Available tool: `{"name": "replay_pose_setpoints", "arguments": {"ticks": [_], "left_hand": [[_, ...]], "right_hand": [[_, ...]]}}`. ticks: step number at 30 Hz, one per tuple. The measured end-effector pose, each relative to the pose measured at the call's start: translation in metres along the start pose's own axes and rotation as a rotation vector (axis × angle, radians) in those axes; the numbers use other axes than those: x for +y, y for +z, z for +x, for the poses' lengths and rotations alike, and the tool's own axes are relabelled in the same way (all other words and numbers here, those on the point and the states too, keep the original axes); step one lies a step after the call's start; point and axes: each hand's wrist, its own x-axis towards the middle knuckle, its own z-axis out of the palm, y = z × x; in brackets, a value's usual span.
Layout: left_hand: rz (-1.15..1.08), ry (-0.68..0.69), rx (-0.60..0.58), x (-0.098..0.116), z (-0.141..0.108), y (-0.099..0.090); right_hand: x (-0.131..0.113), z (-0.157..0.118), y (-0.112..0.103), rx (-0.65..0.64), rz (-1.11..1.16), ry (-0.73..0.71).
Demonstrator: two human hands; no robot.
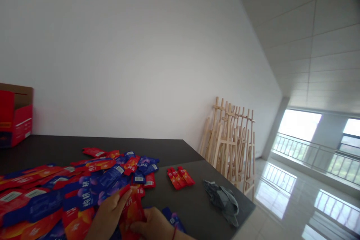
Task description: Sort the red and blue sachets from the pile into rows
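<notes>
Both of my hands hold a red packet (133, 210) low in the view. My left hand (108, 213) is closed on its left side near the top, and my right hand (156, 225) pinches its lower right part. Under and beyond them spreads a heap of red and blue packets (84, 191) on the dark table (180, 157). Several red packets (180, 177) lie side by side to the right of the heap. Just past my right hand are blue packets (174, 219), partly hidden by it.
A crumpled grey cloth (222, 200) lies near the table's right edge. At the far left stands an open red box (21, 120). Wooden easels (232, 142) lean by the wall beyond the table. A railing and windows show at the right.
</notes>
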Motion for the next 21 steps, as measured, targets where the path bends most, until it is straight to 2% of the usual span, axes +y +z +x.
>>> {"name": "replay_pose_setpoints", "arguments": {"ticks": [3, 6, 9, 11, 13, 16, 18, 21], "left_hand": [[0.135, 0.104, 0.023, -0.001, 0.001, -0.003], [0.161, 0.118, 0.037, -0.003, 0.003, -0.004], [0.114, 0.073, -0.010, -0.005, 0.005, -0.004], [0.079, 0.058, -0.032, -0.009, 0.007, -0.005], [0.058, 0.049, -0.047, -0.014, 0.010, -0.008], [0.024, 0.037, -0.102, -0.020, 0.014, -0.010], [0.007, 0.026, -0.157, -0.020, 0.013, -0.007], [0.045, 0.023, -0.273, -0.013, 0.004, 0.003]], "right_hand": [[0.000, -0.006, -0.001, -0.011, 0.124, -0.066], [0.002, -0.008, 0.002, -0.005, 0.176, -0.078], [0.004, -0.006, 0.002, -0.003, 0.167, -0.012], [0.004, -0.003, -0.007, 0.077, 0.105, 0.098], [0.002, 0.000, -0.028, 0.247, 0.001, 0.198], [-0.001, 0.000, -0.079, 0.486, -0.108, 0.254], [-0.002, -0.001, -0.119, 0.580, -0.168, 0.293], [0.001, -0.004, -0.168, 0.634, -0.255, 0.378]]}}
